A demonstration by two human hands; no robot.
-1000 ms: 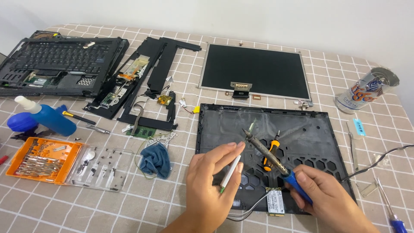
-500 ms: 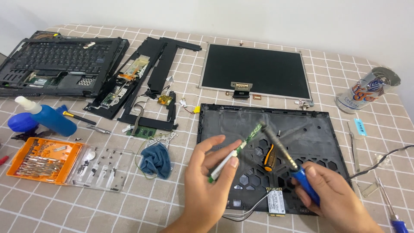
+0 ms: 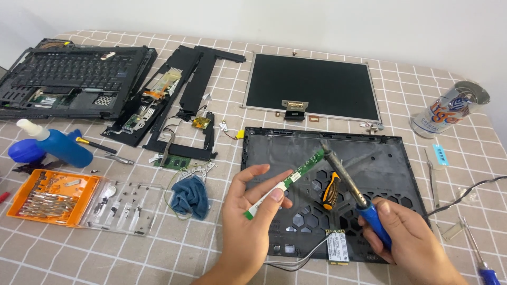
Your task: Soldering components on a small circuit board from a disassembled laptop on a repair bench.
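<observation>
- Two hands work over the near middle of the bench, which is covered with a checked cloth and strewn with laptop parts spread out flat, probably so each stays in sight.
- Largest of these, the laptop base with keyboard sits at the far left corner; the bare screen panel lies flat by the far edge, and the black lid shell lies inside-up just nearer, right under the hands.
- An orange bit case with its clear lid open rests near the left edge, beside a blue squeeze bottle; a crumpled blue cloth lies between the case and the left hand.
- A drinks can lies on its side near the far right corner.
- The right hand grips the blue handle of a soldering iron, fingers wrapped shut, the tip angled up toward the board's far end.
- The left hand holds a narrow green circuit strip raised above the shell, tilted so its face meets the iron; thumb and forefinger pinch its near, white end, and the rest juts clear of the fingers.
- An orange-handled screwdriver lies on the shell just beneath.
</observation>
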